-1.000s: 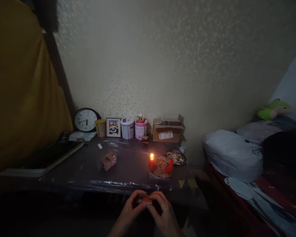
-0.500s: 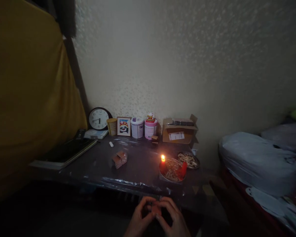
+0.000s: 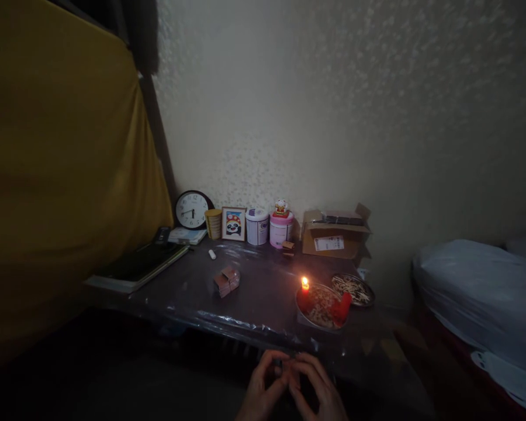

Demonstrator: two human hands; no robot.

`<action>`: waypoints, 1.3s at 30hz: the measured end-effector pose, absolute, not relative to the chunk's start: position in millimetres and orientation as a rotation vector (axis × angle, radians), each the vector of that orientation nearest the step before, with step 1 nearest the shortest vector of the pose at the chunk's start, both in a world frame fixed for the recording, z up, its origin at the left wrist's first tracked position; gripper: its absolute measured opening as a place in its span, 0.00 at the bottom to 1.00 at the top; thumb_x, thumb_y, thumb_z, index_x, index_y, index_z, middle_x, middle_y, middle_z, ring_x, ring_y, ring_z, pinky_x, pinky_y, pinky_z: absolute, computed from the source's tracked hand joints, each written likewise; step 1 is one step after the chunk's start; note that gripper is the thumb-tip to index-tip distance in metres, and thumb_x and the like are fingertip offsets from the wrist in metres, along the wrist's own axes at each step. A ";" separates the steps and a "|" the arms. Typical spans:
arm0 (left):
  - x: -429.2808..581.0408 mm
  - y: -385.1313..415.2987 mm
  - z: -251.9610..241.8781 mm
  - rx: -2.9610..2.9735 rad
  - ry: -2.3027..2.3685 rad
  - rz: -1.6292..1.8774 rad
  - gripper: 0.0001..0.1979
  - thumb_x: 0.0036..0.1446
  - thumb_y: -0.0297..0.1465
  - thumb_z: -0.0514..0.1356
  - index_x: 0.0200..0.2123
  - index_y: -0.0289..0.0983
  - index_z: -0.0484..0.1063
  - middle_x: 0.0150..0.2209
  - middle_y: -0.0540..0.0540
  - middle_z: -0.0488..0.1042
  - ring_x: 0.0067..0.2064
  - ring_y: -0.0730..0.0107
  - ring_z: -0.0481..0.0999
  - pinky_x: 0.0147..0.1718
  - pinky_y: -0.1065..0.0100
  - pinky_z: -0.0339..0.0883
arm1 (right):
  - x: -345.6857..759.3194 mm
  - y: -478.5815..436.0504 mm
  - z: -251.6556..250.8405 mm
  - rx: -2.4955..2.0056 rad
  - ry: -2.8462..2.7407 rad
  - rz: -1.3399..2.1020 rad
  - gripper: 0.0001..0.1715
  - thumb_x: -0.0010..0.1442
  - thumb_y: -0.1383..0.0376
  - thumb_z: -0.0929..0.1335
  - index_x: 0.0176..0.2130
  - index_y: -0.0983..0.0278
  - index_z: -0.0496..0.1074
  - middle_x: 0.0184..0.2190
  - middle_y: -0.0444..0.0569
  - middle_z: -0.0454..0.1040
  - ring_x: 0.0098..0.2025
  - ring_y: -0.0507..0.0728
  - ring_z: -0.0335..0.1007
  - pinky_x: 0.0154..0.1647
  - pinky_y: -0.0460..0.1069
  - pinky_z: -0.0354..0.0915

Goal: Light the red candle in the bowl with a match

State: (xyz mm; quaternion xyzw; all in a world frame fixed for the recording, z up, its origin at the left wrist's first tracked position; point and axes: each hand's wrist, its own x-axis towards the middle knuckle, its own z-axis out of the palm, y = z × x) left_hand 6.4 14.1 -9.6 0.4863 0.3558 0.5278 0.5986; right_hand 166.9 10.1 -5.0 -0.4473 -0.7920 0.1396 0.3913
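Both of my hands meet at the bottom middle of the view, in front of the table's near edge. My left hand [image 3: 267, 383] has its fingers curled in, with thumb and forefinger pinching a small reddish box [image 3: 293, 374]. From the other side, the bent fingers of my right hand [image 3: 316, 383] press on the same box. Fingers cover most of it, and the dim light blurs what shows. Beyond the hands, a lit red candle [image 3: 305, 289] stands in an oval tin [image 3: 298, 314] of tan bits, with another red piece [image 3: 342, 310] at its right side.
A plastic-wrapped stack of small brown boxes [image 3: 227, 282] lies mid-table. Behind the tin sits a round dish of thin sticks [image 3: 353, 289]. Along the wall stand a clock [image 3: 193, 210], a panda picture [image 3: 234, 224], two tubs [image 3: 257, 228] and a cardboard box [image 3: 333, 240]. A large book [image 3: 135, 270] lies left.
The view has swung left, so everything sits farther right in the picture. My hands stay together at the small box, which shows less between the fingers than before.
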 end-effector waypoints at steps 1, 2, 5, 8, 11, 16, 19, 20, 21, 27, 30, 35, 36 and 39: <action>6.6 14.2 -10.6 1.111 0.828 1.234 0.16 0.45 0.38 0.63 0.37 0.38 0.70 0.32 0.48 0.72 0.35 0.65 0.70 0.36 0.67 0.61 | 166.7 10.3 -5.4 -1.139 -2.011 0.348 0.12 0.56 0.65 0.66 0.43 0.58 0.70 0.45 0.50 0.71 0.47 0.56 0.71 0.46 0.46 0.68; 6.8 14.3 -11.5 1.096 0.833 1.244 0.16 0.45 0.38 0.63 0.37 0.38 0.70 0.31 0.48 0.72 0.34 0.65 0.70 0.35 0.67 0.61 | 166.4 10.3 -5.5 -1.140 -2.011 0.340 0.13 0.55 0.65 0.66 0.43 0.58 0.70 0.45 0.50 0.71 0.47 0.56 0.71 0.47 0.46 0.68; 7.0 14.3 -12.6 1.054 0.870 1.253 0.16 0.43 0.38 0.64 0.37 0.38 0.70 0.27 0.50 0.72 0.31 0.67 0.70 0.34 0.68 0.61 | 164.3 9.3 -3.1 -1.133 -2.015 0.344 0.16 0.54 0.66 0.66 0.44 0.58 0.69 0.46 0.50 0.71 0.47 0.56 0.70 0.47 0.46 0.68; 5.7 14.6 -11.6 1.036 0.920 1.249 0.14 0.44 0.38 0.63 0.36 0.39 0.71 0.26 0.51 0.72 0.30 0.67 0.69 0.33 0.68 0.61 | 162.0 6.7 2.6 -1.141 -2.025 0.373 0.16 0.53 0.68 0.66 0.44 0.58 0.69 0.45 0.50 0.72 0.47 0.56 0.71 0.47 0.46 0.68; 4.4 15.8 -10.7 0.981 0.928 1.271 0.14 0.43 0.37 0.64 0.35 0.39 0.72 0.32 0.48 0.74 0.37 0.64 0.70 0.39 0.66 0.61 | 161.4 4.3 7.0 -1.147 -2.021 0.385 0.17 0.53 0.68 0.66 0.44 0.58 0.69 0.45 0.50 0.72 0.47 0.57 0.71 0.47 0.47 0.68; 6.8 13.4 -9.3 0.734 0.808 1.161 0.17 0.43 0.41 0.63 0.35 0.38 0.72 0.34 0.46 0.73 0.38 0.62 0.71 0.37 0.65 0.62 | 162.2 3.3 -0.7 -1.064 -1.973 0.414 0.19 0.51 0.68 0.67 0.44 0.57 0.68 0.44 0.49 0.72 0.46 0.56 0.71 0.46 0.46 0.68; 9.1 7.5 -2.6 0.637 0.753 1.072 0.16 0.43 0.43 0.62 0.33 0.39 0.72 0.33 0.47 0.71 0.37 0.63 0.70 0.33 0.67 0.62 | 161.1 4.5 -10.0 -1.035 -1.895 0.421 0.18 0.50 0.67 0.67 0.43 0.57 0.68 0.43 0.48 0.73 0.45 0.56 0.72 0.45 0.45 0.68; 9.6 5.5 0.3 0.616 0.741 1.051 0.15 0.43 0.43 0.62 0.32 0.40 0.72 0.32 0.48 0.71 0.36 0.64 0.70 0.33 0.67 0.62 | 160.7 5.0 -12.5 -1.044 -1.881 0.433 0.18 0.50 0.67 0.67 0.43 0.57 0.68 0.43 0.48 0.73 0.45 0.56 0.72 0.45 0.45 0.68; 10.0 3.6 3.2 0.597 0.731 1.039 0.14 0.44 0.43 0.62 0.32 0.40 0.72 0.32 0.48 0.71 0.36 0.65 0.70 0.33 0.67 0.63 | 160.3 5.5 -14.5 -1.049 -1.881 0.448 0.17 0.50 0.67 0.67 0.42 0.57 0.69 0.43 0.48 0.73 0.44 0.56 0.72 0.45 0.46 0.68; 11.2 0.5 6.2 0.515 0.751 1.013 0.15 0.43 0.45 0.62 0.32 0.42 0.73 0.32 0.47 0.72 0.36 0.63 0.71 0.36 0.64 0.63 | 158.9 4.7 -20.4 -1.080 -1.838 0.470 0.17 0.49 0.69 0.67 0.41 0.57 0.69 0.44 0.49 0.72 0.45 0.56 0.71 0.46 0.47 0.68; 12.2 2.9 -1.7 0.492 0.739 0.996 0.16 0.42 0.45 0.64 0.32 0.42 0.72 0.30 0.48 0.72 0.32 0.66 0.71 0.34 0.66 0.62 | 159.7 3.3 -19.9 -1.108 -1.856 0.461 0.18 0.49 0.69 0.67 0.42 0.58 0.69 0.45 0.49 0.72 0.46 0.56 0.71 0.46 0.46 0.68; 16.1 5.1 -10.1 0.394 0.619 0.982 0.14 0.41 0.41 0.66 0.28 0.39 0.72 0.24 0.52 0.68 0.23 0.77 0.65 0.25 0.73 0.58 | 162.3 2.3 -12.9 -1.100 -1.974 0.399 0.21 0.48 0.73 0.67 0.43 0.59 0.68 0.45 0.48 0.73 0.45 0.54 0.72 0.45 0.43 0.68; 16.7 4.7 -9.9 0.369 0.615 0.986 0.13 0.41 0.40 0.67 0.29 0.39 0.72 0.23 0.52 0.68 0.23 0.77 0.65 0.25 0.73 0.57 | 162.3 2.2 -11.7 -1.099 -1.988 0.389 0.22 0.47 0.74 0.67 0.43 0.59 0.68 0.45 0.48 0.73 0.45 0.54 0.72 0.45 0.42 0.68; 16.9 3.3 -7.9 0.329 0.631 1.017 0.14 0.40 0.37 0.68 0.30 0.38 0.73 0.23 0.52 0.69 0.24 0.77 0.66 0.25 0.74 0.58 | 161.7 2.4 -10.7 -1.099 -2.016 0.376 0.22 0.46 0.75 0.67 0.43 0.59 0.67 0.44 0.48 0.73 0.44 0.53 0.73 0.44 0.42 0.68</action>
